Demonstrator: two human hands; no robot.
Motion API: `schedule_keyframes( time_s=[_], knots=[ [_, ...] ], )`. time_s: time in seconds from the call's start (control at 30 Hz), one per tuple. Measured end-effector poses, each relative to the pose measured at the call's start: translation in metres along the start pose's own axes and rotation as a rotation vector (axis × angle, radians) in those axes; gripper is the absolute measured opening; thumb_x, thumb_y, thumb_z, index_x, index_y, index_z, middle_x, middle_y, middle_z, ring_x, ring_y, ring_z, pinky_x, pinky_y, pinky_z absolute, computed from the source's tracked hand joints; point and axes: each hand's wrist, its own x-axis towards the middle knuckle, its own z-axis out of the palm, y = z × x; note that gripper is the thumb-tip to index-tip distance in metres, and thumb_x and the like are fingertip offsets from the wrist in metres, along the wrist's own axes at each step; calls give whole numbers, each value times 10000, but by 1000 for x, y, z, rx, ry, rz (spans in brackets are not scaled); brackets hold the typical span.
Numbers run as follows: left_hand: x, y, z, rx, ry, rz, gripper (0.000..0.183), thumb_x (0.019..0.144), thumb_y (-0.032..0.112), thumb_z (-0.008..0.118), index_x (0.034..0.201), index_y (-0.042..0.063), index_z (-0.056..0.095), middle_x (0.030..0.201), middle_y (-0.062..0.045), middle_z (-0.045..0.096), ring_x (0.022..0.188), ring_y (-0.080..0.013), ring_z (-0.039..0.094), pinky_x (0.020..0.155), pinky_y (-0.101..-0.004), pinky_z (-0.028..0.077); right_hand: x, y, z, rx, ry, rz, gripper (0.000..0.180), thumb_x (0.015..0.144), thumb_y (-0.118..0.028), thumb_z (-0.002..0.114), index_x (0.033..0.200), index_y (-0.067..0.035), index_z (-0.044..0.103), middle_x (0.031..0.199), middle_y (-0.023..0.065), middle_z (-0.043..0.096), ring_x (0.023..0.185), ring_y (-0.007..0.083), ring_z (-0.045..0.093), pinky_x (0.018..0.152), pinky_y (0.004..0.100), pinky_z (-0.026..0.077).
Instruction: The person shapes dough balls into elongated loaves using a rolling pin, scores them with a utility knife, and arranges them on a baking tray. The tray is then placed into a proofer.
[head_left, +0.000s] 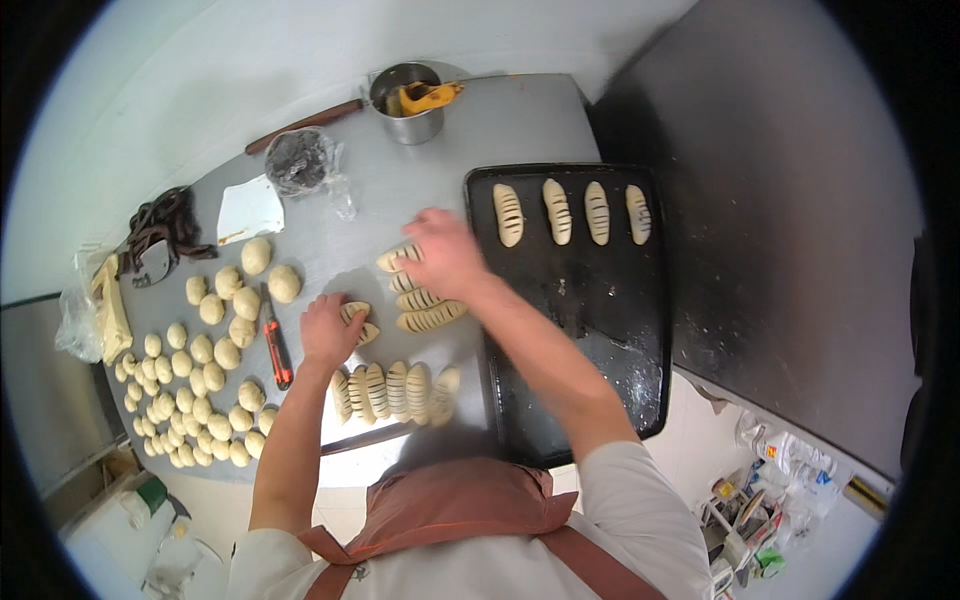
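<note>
My left hand (327, 331) is closed around slashed dough rolls (367, 332), its thumb across them and part of them hidden under the fingers. To the right, my right hand (444, 251) reaches over a short stack of slashed rolls (431, 318) lying crosswise on the steel table. Its thumb and fingers meet the topmost roll (388, 262); whether they grip it is hidden. Nearer my body, a row of several slashed rolls (396, 391) lies side by side. Four-sided and black, a baking tray (570, 300) beside my right forearm bears several spaced rolls (558, 212) along its far end.
Many round dough balls (201, 409) cover the table's left side. An orange-handled utility knife (277, 352) lies beside them. Farther back are a white scraper (251, 211), a plastic-wrapped dark mass (298, 160), a rolling pin (306, 126) and a metal pot (412, 126). A dark panel (780, 225) stands right.
</note>
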Motion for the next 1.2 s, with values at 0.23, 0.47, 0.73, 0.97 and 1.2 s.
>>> schedule_keyframes(
  time_s=[0.23, 0.47, 0.73, 0.97, 1.2],
  knots=[
    [-16, -36, 10, -189, 178, 90, 376, 945, 377, 801, 1092, 38, 728, 1062, -200, 709, 1004, -366, 681, 902, -480, 541, 22, -8, 44, -212, -179, 110, 426, 888, -364, 841, 1170, -63, 735, 1202, 119, 728, 1188, 311, 648, 1009, 462, 527],
    [-22, 18, 32, -1571, 230, -340, 320, 1063, 323, 608, 1285, 92, 606, 1010, 8, 634, 850, -122, 609, 736, -319, 522, -70, 27, 37, 1334, 779, 630, 250, 1072, -217, 729, 1223, -29, 660, 1062, 47, 720, 910, 153, 691, 809, 324, 587],
    [6, 269, 103, -816, 47, -185, 604, 935, 229, 796, 1444, -15, 581, 1195, -211, 728, 1121, -361, 707, 984, -450, 567, -177, 118, -15, 35, 733, 711, 580, 851, -212, 897, 1351, -25, 670, 1243, 171, 712, 1100, 364, 681, 989, 438, 557],
    [4, 281, 108, -441, 69, -153, 609, 902, 262, 834, 1377, -11, 568, 1348, -212, 572, 1197, -445, 640, 968, -535, 561, -182, 112, -15, -382, 676, 666, 612, 750, -330, 954, 1277, -117, 728, 1177, 126, 670, 1131, 364, 626, 941, 516, 502],
    [-22, 146, 60, -421, 395, 64, 473, 895, 300, 816, 1260, 24, 695, 1292, -189, 680, 1182, -403, 647, 1022, -515, 523, -92, 33, 8, 33, 380, 33, 363, 878, -248, 817, 1194, -83, 747, 1165, 143, 714, 1149, 373, 657, 1015, 464, 539]
  ],
)
